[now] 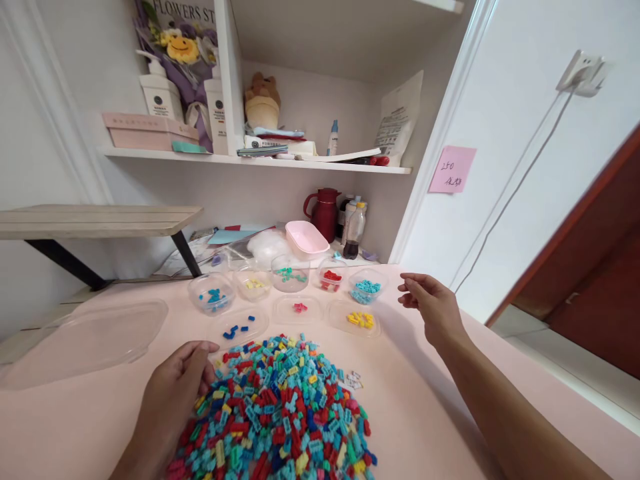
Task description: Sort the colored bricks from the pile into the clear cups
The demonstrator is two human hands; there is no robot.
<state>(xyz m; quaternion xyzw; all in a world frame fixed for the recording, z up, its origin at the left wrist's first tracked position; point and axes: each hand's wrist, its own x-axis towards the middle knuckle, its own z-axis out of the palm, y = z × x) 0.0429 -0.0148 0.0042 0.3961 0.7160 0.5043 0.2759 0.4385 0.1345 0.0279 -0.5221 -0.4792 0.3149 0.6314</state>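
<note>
At the left edge of a heap of small mixed-colour building blocks (285, 407), my left hand (177, 380) rests with its fingers curled and thumb pressed to the index finger. Whatever it may hold is hidden. My right hand (433, 307) hovers over the table to the right of a clear tub of light blue blocks (367, 288). Its thumb and index finger come together in a pinch; anything between them is too small to make out. Behind the heap, clear lids hold dark blue blocks (235, 331), pink blocks (300, 307) and yellow blocks (361, 320).
More clear tubs hold blue blocks (213, 297), pale yellow blocks (254, 284), green blocks (290, 274) and red blocks (331, 279). A large clear lid (100, 337) lies left. White pieces (353, 381) sit beside the heap. Behind stand a pink basin (307, 239), red jug (326, 217) and bottle (354, 233).
</note>
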